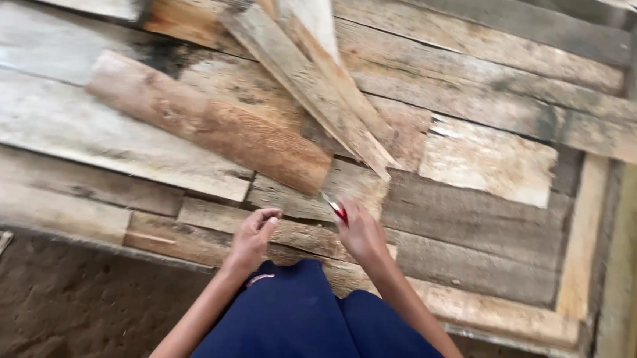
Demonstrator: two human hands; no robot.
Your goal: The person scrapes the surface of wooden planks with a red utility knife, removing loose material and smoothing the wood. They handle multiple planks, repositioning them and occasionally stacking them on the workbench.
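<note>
A deck of rough, weathered planks (471,210) fills the view, loose offcuts (211,124) lying toward eleven o'clock. Just below centre, a small red-tipped tool (336,209), judged light and stiff, is pinched at its lower end by the closed right hand (361,233). The left hand (252,235), at nine o'clock of it, is loosely curled and empty. The tool's kind cannot be made out.

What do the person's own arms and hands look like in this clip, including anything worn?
Both forearms are bare: no sleeves, gloves or watch show. The left hand and the right hand are slim, with no rings visible. A thin pinkish band seems to sit at the left wrist, though it is too small to be sure. Below the arms is dark blue clothing.
</note>
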